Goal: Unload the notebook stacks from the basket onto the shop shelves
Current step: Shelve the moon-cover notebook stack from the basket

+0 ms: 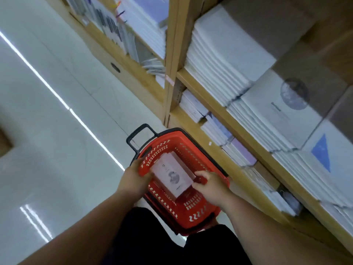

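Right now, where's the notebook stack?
Head view, low centre: the stack lies in the red basket on the floor, between the left hand and right hand, shelves just to the right.

Red perforated plastic basket [193, 209] sits on pale glossy tiled floor [57, 131], just left of light wooden shelf unit [172, 54]. White rectangular notebook stack [172, 177] lies inside basket; left hand [133, 178] and right hand [212, 186] flank it. Flat white notebook piles [219, 54] lie on shelves.

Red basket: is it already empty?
No, a pale notebook stack sits inside the basket, with the right hand gripping its edge.
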